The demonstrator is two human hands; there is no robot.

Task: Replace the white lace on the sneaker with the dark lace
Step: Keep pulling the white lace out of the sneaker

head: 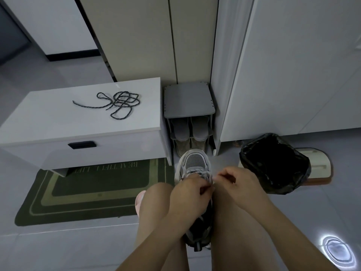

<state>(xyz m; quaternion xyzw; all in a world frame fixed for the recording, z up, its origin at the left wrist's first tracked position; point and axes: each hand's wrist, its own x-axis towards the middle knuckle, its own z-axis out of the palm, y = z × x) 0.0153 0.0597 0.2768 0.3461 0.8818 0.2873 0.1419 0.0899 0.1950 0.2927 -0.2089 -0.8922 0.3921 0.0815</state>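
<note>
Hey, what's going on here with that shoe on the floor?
A person is working on a grey and white sneaker that stands on the floor between their knees. The left hand and the right hand both pinch the white lace at the lacing, so it is not yet out of the shoe. The dark lace lies untouched in a loose tangle on top of the white drawer unit off to the left.

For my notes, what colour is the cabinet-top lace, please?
The lace is dark, light-flecked; head view.
</note>
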